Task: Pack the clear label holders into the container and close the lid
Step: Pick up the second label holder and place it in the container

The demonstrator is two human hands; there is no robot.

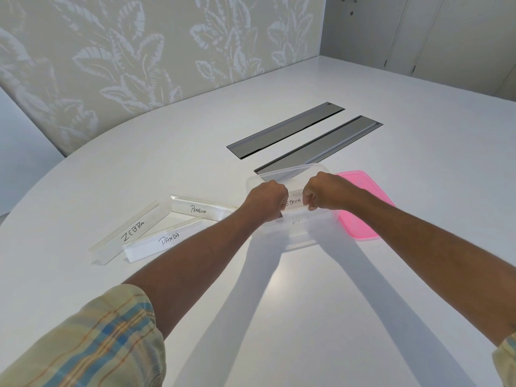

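A clear plastic container (290,173) stands open on the white table. Both hands hold a clear label holder (294,203) reading "OSTRICH" over it: my left hand (268,198) grips its left end, my right hand (324,194) its right end. Another holder with faint writing lies inside the container beneath it (300,220). A pink lid (365,213) lies flat just right of the container. Left of the container lie three more holders: "PENGUIN" (199,209), "ZEBRA" (131,233) and "PANDA" (164,241).
Two long grey metal cable flaps (284,129) (329,142) are set into the table behind the container. A leaf-patterned wall runs along the table's far left edge. Pale cabinet doors (418,32) stand at the back right.
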